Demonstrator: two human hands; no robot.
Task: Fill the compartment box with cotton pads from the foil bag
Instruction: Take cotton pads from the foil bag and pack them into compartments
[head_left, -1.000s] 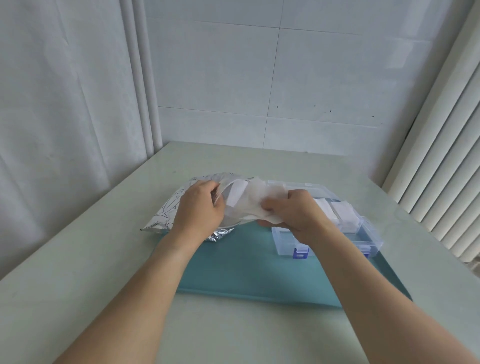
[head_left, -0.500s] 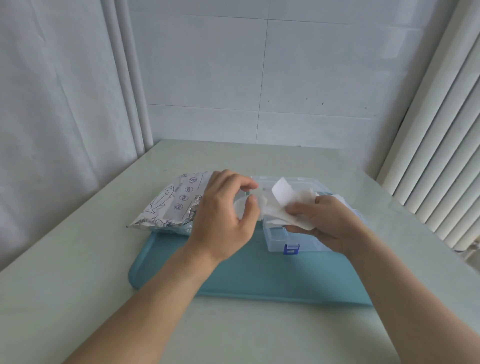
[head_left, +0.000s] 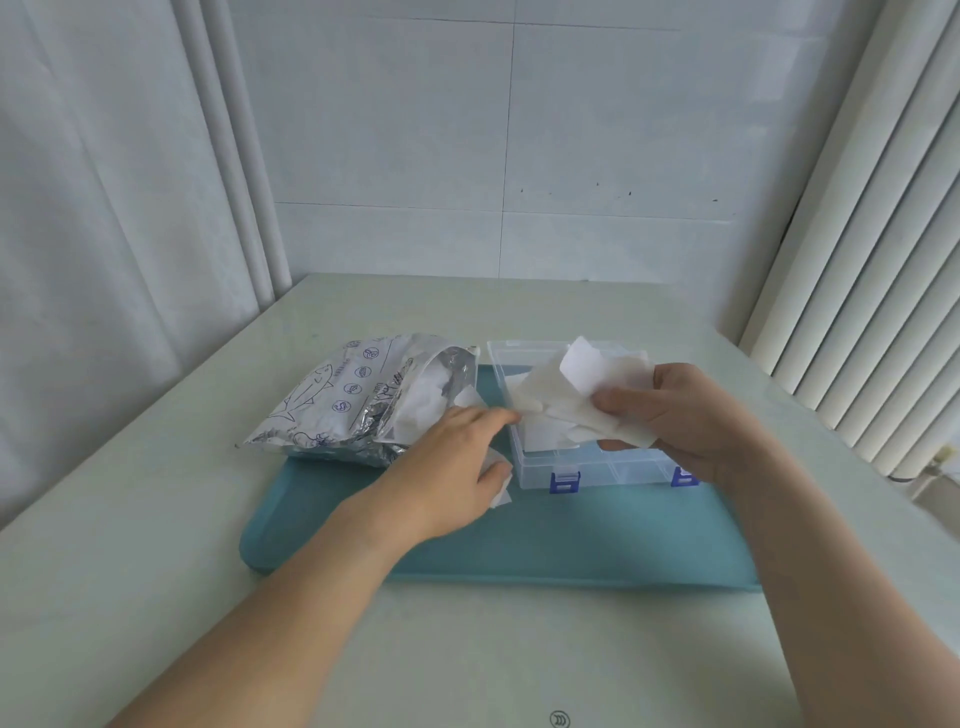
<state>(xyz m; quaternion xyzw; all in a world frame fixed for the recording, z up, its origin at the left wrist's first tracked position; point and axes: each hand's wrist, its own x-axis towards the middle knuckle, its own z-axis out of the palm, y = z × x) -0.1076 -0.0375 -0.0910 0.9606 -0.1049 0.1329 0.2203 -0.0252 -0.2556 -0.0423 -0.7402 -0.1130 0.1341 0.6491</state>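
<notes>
- The right hand (head_left: 696, 415) has thumb and fingers clamped on a loose bunch of white cotton pads (head_left: 576, 395), holding them up just over the compartment box (head_left: 597, 462).
- One pad in the bunch sticks up with a bent corner; the rest fan out toward the box's left side.
- The left hand (head_left: 457, 467) lies palm down just left of the box, its forefinger stretched to touch the near edge of the bunch, while thumb and fingers pinch a single pad (head_left: 498, 483) under the palm.
- The box is clear plastic with blue latches (head_left: 563, 480) on its near wall; more white pads lie inside it, though I cannot tell which compartments.
- The foil bag (head_left: 353, 400) lies on its side left of the box, mouth open toward it, white pads showing inside.
- Box and bag both rest on a teal mat (head_left: 545, 545), the bag overhanging its left far corner.
- The mat lies on a pale table (head_left: 467, 665).
</notes>
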